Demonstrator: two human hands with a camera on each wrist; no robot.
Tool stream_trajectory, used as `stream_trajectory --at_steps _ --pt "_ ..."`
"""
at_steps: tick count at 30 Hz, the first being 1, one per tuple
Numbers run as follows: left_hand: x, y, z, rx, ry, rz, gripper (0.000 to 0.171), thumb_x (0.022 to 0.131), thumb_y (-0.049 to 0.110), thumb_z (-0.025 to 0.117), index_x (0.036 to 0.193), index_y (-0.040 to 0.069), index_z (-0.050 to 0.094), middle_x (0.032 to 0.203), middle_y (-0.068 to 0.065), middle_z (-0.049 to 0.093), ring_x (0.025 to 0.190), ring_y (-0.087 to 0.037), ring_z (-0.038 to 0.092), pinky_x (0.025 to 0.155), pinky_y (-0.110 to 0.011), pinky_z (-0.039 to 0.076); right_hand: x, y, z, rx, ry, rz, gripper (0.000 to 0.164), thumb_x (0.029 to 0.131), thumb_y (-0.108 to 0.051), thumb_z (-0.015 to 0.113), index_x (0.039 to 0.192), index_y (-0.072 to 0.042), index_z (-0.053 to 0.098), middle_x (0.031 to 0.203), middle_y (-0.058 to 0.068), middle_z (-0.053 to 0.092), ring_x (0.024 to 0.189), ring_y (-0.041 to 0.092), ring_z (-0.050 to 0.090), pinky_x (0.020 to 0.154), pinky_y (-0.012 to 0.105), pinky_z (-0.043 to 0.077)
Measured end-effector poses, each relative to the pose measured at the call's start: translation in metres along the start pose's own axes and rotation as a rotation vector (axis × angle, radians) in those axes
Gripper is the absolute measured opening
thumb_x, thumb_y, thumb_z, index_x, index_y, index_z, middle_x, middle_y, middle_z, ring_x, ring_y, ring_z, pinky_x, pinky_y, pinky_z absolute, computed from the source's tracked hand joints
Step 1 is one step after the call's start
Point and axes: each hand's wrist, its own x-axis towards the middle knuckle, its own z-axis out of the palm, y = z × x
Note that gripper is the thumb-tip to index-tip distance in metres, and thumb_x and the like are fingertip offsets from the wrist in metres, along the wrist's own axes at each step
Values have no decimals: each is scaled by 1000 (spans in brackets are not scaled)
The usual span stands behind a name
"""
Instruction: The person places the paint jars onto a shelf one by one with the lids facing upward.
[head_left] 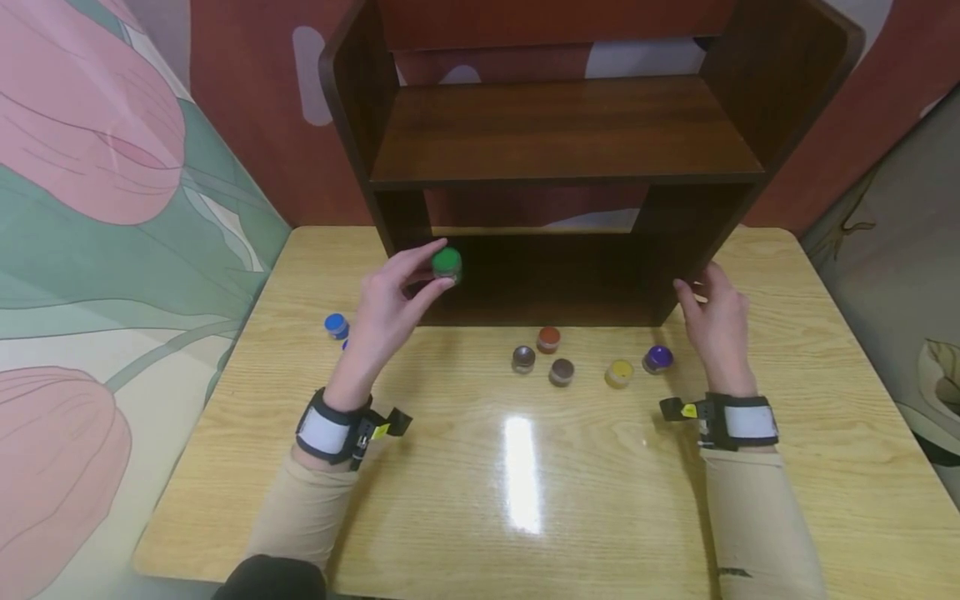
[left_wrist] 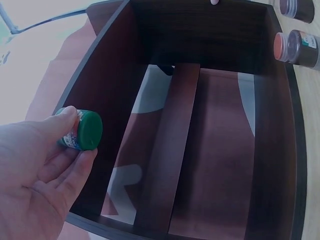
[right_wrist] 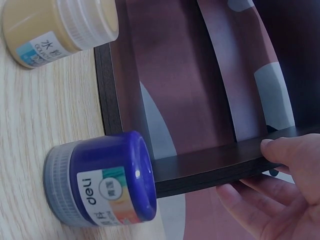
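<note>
My left hand (head_left: 384,304) pinches a small paint jar with a green lid (head_left: 447,261) between thumb and fingers. It holds the jar up by the left side of the dark wooden shelf unit (head_left: 570,133); in the left wrist view the green jar (left_wrist: 90,131) is tipped sideways. On the other side, my right hand (head_left: 716,321) grips the front edge of the unit's right side panel. The right wrist view shows the thumb (right_wrist: 275,150) on one face and the fingers round the other. A purple paint jar (head_left: 658,359) stands close to this hand.
Before the unit stand a yellow jar (head_left: 619,373), an orange-red jar (head_left: 548,339) and two dark jars, one grey (head_left: 523,359), one brown (head_left: 562,372). A blue jar (head_left: 336,326) is left of my left wrist, another mostly hidden behind it. The wooden table (head_left: 600,483) runs beneath.
</note>
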Motion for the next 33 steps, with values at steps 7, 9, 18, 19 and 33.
stream_trajectory --at_steps 7,9,18,19,33 --pt "2 7 -4 9 35 16 49 90 23 73 137 13 62 123 -11 68 106 -19 71 89 -34 61 0 0 1 1 -3 7 41 102 -27 55 136 -4 55 133 24 63 116 43 65 93 55 55" --pt "3 8 -6 22 47 23 49 90 22 73 136 13 62 123 -11 69 106 -20 71 90 -34 61 0 0 1 1 -3 8 41 102 -27 55 136 -4 55 133 24 63 116 43 65 93 56 55" --pt "7 13 -10 37 84 24 49 90 21 74 136 14 62 125 -12 69 105 -22 71 92 -33 60 0 0 1 2 -3 -1 41 102 -28 55 136 -4 55 133 23 63 116 43 65 92 56 55" --pt "7 13 -11 39 86 26 48 90 21 74 136 13 62 125 -12 69 105 -22 71 92 -32 60 0 0 1 2 -2 -2 41 102 -28 55 135 -4 55 133 23 64 116 43 65 92 56 55" --pt "10 21 -17 60 121 20 50 89 22 74 137 14 61 126 -10 69 108 -18 71 95 -29 58 0 1 1 2 4 -4 40 102 -27 55 134 -2 56 131 25 64 115 43 65 92 55 55"
